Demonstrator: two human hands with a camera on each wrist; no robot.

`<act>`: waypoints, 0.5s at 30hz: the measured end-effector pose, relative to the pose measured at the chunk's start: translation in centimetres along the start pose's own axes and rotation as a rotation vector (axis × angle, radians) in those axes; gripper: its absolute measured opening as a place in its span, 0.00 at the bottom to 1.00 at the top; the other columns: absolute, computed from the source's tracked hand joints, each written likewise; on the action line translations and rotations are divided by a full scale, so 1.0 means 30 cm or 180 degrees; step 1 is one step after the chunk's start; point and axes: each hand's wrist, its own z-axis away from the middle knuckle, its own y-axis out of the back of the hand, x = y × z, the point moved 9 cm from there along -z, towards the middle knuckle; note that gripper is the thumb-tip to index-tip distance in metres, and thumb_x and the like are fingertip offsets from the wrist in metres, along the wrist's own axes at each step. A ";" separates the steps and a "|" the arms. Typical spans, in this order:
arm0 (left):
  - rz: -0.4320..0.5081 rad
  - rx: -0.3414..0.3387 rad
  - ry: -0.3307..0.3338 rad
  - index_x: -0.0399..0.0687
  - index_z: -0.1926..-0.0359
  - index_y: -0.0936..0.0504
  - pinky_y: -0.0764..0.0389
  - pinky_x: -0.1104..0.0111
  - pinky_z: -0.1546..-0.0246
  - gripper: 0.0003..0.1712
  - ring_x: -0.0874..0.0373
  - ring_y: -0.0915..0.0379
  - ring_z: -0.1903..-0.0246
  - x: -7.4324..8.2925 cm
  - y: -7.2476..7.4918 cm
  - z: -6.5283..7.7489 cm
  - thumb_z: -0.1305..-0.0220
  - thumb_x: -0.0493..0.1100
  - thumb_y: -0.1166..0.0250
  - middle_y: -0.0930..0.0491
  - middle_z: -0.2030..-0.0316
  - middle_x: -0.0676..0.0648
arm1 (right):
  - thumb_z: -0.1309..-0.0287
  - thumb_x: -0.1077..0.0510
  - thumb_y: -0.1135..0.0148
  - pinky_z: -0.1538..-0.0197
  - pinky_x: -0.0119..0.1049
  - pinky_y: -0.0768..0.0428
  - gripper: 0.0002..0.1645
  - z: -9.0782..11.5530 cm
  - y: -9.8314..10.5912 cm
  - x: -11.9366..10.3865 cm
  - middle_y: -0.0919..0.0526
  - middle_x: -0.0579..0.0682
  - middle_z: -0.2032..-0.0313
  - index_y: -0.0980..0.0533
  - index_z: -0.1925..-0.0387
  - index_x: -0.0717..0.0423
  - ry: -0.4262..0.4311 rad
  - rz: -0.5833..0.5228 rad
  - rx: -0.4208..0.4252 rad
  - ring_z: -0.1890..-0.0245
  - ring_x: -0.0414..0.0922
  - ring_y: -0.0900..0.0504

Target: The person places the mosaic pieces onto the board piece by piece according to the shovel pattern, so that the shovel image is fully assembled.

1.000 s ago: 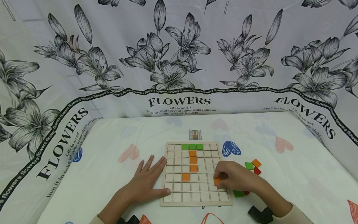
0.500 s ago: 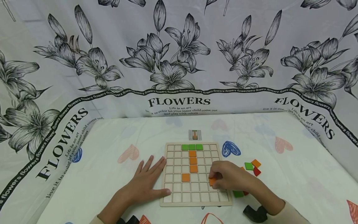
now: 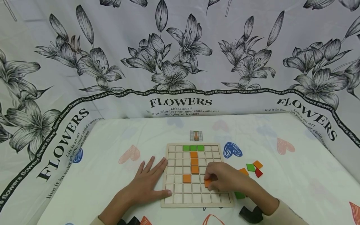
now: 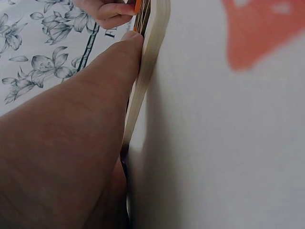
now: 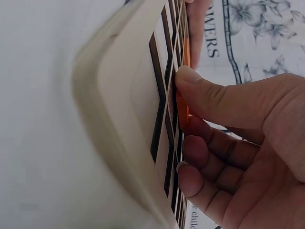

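Lower left of centre in the head view, the left hand [image 3: 147, 181] lies with fingers spread, its grip holding nothing, thumb on the left edge of the grid board [image 3: 197, 205]. Just right of lower centre, over the board's right half, an orange tile [image 3: 207, 183] is pinched between thumb and fingers of the right hand [image 3: 222, 176]. Farther right, a red tile [image 3: 258, 172] lies on the tabletop [image 3: 292, 175].

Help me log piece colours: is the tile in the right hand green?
No, the head view shows the right hand pinching an orange tile.
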 end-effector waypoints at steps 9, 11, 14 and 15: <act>-0.0007 -0.0019 -0.0002 0.53 0.19 0.51 0.66 0.38 0.30 0.61 0.42 0.71 0.23 0.003 -0.001 -0.001 0.42 0.82 0.48 0.55 0.21 0.53 | 0.52 0.60 0.21 0.65 0.30 0.23 0.12 -0.021 -0.010 -0.027 0.24 0.33 0.69 0.16 0.66 0.46 0.0032 0.0078 0.0017 0.70 0.35 0.27; -0.0012 -0.0012 -0.0004 0.53 0.20 0.51 0.66 0.38 0.30 0.61 0.42 0.71 0.23 0.004 0.001 0.000 0.42 0.82 0.48 0.55 0.21 0.53 | 0.51 0.60 0.21 0.64 0.30 0.23 0.11 -0.027 -0.014 -0.036 0.24 0.33 0.69 0.16 0.66 0.46 0.0063 0.0098 0.0011 0.70 0.35 0.27; -0.0016 -0.0013 0.0000 0.52 0.20 0.51 0.66 0.39 0.30 0.61 0.42 0.71 0.23 0.004 0.001 0.000 0.42 0.82 0.48 0.55 0.21 0.53 | 0.51 0.60 0.21 0.63 0.29 0.24 0.11 -0.039 -0.020 -0.050 0.25 0.33 0.69 0.16 0.66 0.47 0.0100 0.0149 0.0002 0.70 0.35 0.27; -0.0017 -0.0015 -0.0001 0.52 0.20 0.51 0.66 0.39 0.30 0.61 0.42 0.71 0.23 0.004 0.001 -0.001 0.42 0.82 0.48 0.55 0.21 0.53 | 0.51 0.60 0.21 0.63 0.29 0.24 0.11 -0.044 -0.022 -0.054 0.25 0.33 0.70 0.16 0.66 0.47 0.0102 0.0168 0.0003 0.70 0.35 0.28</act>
